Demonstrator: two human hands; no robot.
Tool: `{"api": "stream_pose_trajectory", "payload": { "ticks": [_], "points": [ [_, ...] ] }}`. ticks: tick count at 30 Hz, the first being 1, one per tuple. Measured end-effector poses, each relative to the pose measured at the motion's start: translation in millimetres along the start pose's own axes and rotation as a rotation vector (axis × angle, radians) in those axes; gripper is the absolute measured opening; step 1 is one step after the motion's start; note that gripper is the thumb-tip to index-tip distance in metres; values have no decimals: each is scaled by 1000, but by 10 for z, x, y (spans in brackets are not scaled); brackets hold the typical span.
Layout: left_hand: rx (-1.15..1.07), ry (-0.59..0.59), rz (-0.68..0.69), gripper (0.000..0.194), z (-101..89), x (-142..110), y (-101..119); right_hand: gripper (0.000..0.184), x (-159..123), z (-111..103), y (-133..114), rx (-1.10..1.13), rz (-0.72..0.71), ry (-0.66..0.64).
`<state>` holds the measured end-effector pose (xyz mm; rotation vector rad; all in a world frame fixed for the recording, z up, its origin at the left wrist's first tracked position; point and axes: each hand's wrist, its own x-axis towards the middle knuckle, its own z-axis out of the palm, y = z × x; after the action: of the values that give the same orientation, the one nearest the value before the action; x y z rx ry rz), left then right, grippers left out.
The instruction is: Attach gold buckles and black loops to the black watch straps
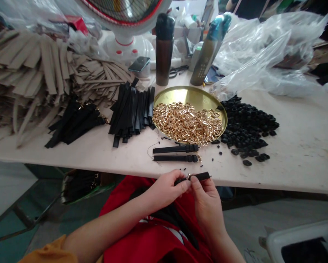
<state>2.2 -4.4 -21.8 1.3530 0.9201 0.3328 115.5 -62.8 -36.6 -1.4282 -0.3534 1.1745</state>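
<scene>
My left hand (170, 188) and my right hand (207, 199) meet at the table's front edge, above my lap. Both are closed on one black strap (201, 176), with a small gold buckle (189, 176) showing between the fingers. The strap's free end sticks out past my right fingers; part of it is hidden by my left hand. Just beyond lie two black straps with gold buckles, the upper strap (174, 149) and the lower strap (174, 158), side by side. Behind them a round gold tray (177, 94) holds a heap of gold buckles (189, 122).
Black strips (132, 109) and a bundle of buckled straps (74, 124) lie left of the tray, small black loops (246, 124) to its right. Beige strips (24, 62) pile at far left. A fan (125, 40), a dark bottle (164, 51) and plastic bags (262, 54) stand behind.
</scene>
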Motion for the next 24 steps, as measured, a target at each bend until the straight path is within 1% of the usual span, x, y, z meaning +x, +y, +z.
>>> {"api": "stream_pose_trajectory", "payload": {
  "ticks": [2,4,8,10,11,12,14,15,16,17,18,19,21,22,23,24],
  "points": [
    [-126,-42,-49,19,10,13,-24,24,-5,-33,33,23,54,-8],
    [-182,-57,-80,16,15,11,-33,23,3,-60,72,52,81,-9],
    [-202,-32,-112,10,22,-18,-28,22,-5,-68,89,90,66,-34],
    [-175,-14,-104,9,28,-39,-35,21,-50,-63,58,-12,35,-53],
    [-147,-4,-95,10,31,-53,-41,20,-81,-65,40,-118,-26,-56],
    [-107,13,-80,10,32,-71,-47,19,-114,-72,24,-249,-128,-49],
    [6,65,-28,12,33,-117,-48,14,-172,-99,8,-509,-407,-32],
    [75,92,8,12,32,-146,-41,10,-191,-117,8,-602,-540,-26],
    [144,113,47,13,29,-177,-29,8,-202,-135,11,-662,-637,-19],
    [206,122,84,13,25,-209,-11,6,-207,-153,16,-695,-683,-11],
    [256,116,115,14,19,-239,10,6,-206,-169,19,-707,-675,-7],
    [295,99,138,15,11,-267,32,6,-204,-182,19,-699,-621,-14],
    [344,52,159,18,-12,-308,70,10,-207,-199,2,-632,-451,-64],
    [362,32,155,20,-24,-317,83,11,-217,-203,-13,-589,-377,-106],
    [377,20,143,22,-34,-320,91,12,-232,-204,-31,-551,-334,-144],
    [386,17,121,24,-41,-317,96,12,-252,-203,-49,-528,-320,-177]
  ]
}}
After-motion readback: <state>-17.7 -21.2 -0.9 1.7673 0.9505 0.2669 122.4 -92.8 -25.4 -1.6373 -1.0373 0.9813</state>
